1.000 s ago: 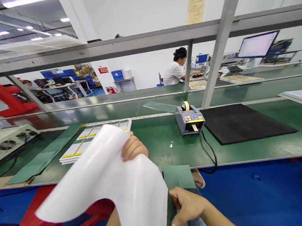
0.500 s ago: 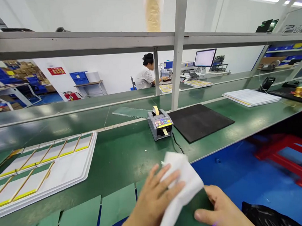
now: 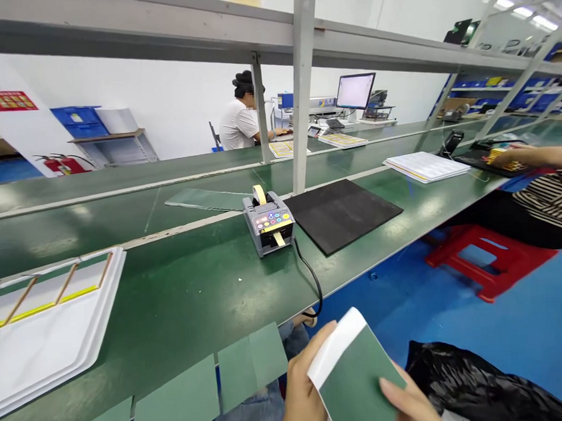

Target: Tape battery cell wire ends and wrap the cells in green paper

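Close to me, past the bench's front edge, I hold a green sheet (image 3: 358, 384) with a white strip along its upper left edge. My left hand (image 3: 304, 389) is closed on the left side of the sheet, its fingers mostly behind. The thumb of my right hand (image 3: 413, 398) presses on the green face from the right; its other fingers are hidden behind. Several green pieces (image 3: 177, 395) hang side by side along the bench's front edge, to the left of my hands. A grey tape dispenser (image 3: 270, 226) with a short tongue of tape sticking out stands on the green bench (image 3: 187, 301).
White boards with yellow strips (image 3: 62, 325) lie stacked at left. A black mat (image 3: 344, 214) is right of the dispenser; a white stack (image 3: 425, 167) lies beyond. A co-worker's arm (image 3: 546, 157) reaches in at right, above a red stool (image 3: 488, 257). A black bag (image 3: 479, 382) sits lower right.
The white layer that my left hand was spread over now shows only as a strip, and the green face is exposed. My left hand has closed on the sheet's edge. The view has swung right.
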### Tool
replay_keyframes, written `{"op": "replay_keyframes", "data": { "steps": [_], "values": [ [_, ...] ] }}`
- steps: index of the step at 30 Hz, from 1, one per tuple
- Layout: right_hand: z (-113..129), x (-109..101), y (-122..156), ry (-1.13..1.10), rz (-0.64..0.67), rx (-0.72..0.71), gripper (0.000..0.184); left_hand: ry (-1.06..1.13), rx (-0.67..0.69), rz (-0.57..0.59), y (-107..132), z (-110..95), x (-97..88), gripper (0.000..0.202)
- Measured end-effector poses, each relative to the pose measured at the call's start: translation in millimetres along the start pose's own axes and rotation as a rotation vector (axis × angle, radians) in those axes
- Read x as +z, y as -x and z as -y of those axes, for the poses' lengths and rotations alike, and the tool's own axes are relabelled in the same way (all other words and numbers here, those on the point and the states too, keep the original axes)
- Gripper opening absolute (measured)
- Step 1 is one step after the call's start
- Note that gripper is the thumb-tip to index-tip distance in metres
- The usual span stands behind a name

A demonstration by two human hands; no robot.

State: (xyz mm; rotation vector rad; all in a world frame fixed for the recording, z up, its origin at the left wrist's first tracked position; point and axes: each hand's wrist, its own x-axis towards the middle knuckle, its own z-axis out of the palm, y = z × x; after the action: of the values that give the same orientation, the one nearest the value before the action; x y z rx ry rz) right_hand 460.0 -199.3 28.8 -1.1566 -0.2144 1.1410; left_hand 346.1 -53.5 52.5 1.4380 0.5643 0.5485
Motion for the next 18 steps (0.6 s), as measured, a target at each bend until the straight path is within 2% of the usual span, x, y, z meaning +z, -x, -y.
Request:
{"op": "replay_keyframes", "data": {
  "steps": [4,9,14,18],
  "values": [
    [-36,25,-22,0.05,-0.014,0.049,0.062,0.045,-0.039,0.002,-3,20,-6.4,0.047],
    [-45,27,-36,0.18,0.055,0.071,0.061,-0.113,0.086,0.114,2,34,-9.9,0.041],
    [-55,23,-43,0.237,0.079,0.059,0.063,-0.097,-0.086,-0.011,10,52,-6.3,0.054],
    [-60,26,-49,0.15,0.057,0.028,0.051,-0.15,-0.215,-0.051,17,73,-7.5,0.039]
  ]
}}
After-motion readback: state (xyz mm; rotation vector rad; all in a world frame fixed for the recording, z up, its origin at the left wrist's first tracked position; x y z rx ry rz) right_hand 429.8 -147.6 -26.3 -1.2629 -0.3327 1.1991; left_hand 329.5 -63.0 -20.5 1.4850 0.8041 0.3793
